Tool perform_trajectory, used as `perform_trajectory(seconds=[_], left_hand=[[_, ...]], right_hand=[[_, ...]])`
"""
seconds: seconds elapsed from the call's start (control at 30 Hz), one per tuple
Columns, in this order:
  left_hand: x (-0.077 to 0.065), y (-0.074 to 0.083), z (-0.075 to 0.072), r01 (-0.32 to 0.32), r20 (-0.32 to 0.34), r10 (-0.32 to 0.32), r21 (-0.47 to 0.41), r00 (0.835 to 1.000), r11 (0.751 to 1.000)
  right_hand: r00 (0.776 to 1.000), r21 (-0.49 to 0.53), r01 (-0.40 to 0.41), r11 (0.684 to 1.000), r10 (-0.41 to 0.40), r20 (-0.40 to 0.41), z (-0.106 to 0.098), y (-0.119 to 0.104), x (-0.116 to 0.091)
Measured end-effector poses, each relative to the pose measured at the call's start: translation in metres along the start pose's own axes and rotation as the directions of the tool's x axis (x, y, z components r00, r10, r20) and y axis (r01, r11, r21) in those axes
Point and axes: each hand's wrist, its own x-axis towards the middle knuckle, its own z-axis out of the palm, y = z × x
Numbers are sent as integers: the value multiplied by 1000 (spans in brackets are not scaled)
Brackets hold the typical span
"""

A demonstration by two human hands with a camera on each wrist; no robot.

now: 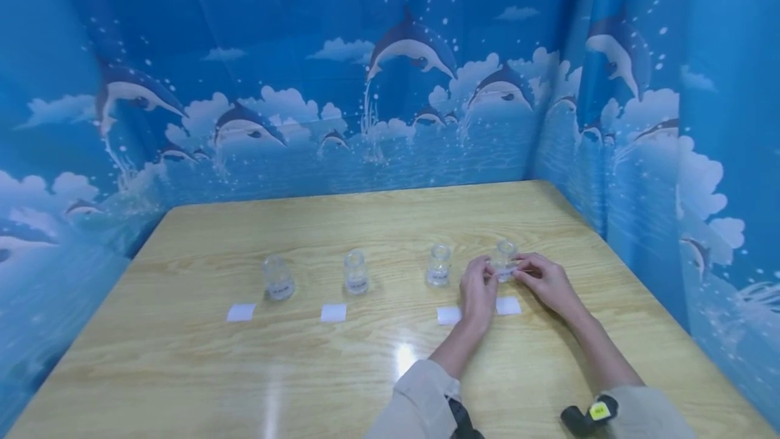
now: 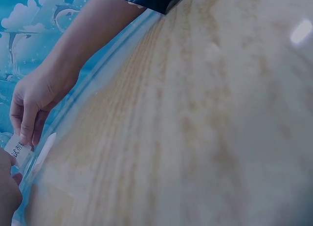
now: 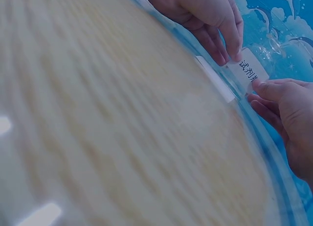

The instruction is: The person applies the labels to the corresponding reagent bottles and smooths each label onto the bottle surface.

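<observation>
At the right end of a row of small clear glass bottles, both hands are at one bottle (image 1: 505,253). A white paper label (image 3: 248,63) with dark handwritten characters lies against its front. My left hand (image 1: 478,295) pinches the label's left end, beside the bottle. On the other side, my right hand (image 1: 551,286) pinches the right end, its thumb on the paper in the right wrist view. Part of the bottle's body is hidden behind the label and fingertips.
Three more glass bottles with labels stand to the left: one close by (image 1: 438,265), one mid-table (image 1: 356,272), one farther left (image 1: 278,279). White paper slips (image 1: 333,313) lie before the bottles. A blue dolphin-print curtain (image 1: 274,73) surrounds the wooden table (image 1: 201,371).
</observation>
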Motion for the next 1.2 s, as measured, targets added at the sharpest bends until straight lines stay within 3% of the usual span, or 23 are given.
perform_trajectory(seconds=[0.33, 0.5, 0.57, 0.73, 0.97, 1.2], left_hand=[[2, -3, 2, -14, -27, 15, 24, 1000, 1000], [3, -2, 2, 20, -29, -20, 0, 999, 1000], [3, -2, 3, 43, -38, -43, -18, 998, 999], [3, -3, 3, 66, -49, -71, -100, 996, 993], [2, -6, 2, 73, -19, -78, -201, 997, 977], [2, -7, 0, 55, -20, -62, -238, 998, 970]], right_hand=[[997, -11, -64, 998, 64, -44, 4, 2, 2], [995, 183, -94, 979, 98, -13, 4, 5, 3], [996, 249, -91, 964, 94, 2, 3, 7, 3], [998, 251, -68, 966, 67, 9, 2, 8, 3], [997, 306, -69, 950, 71, 6, 2, 6, 2], [993, 310, -114, 944, 116, 12, 2, 5, 0]])
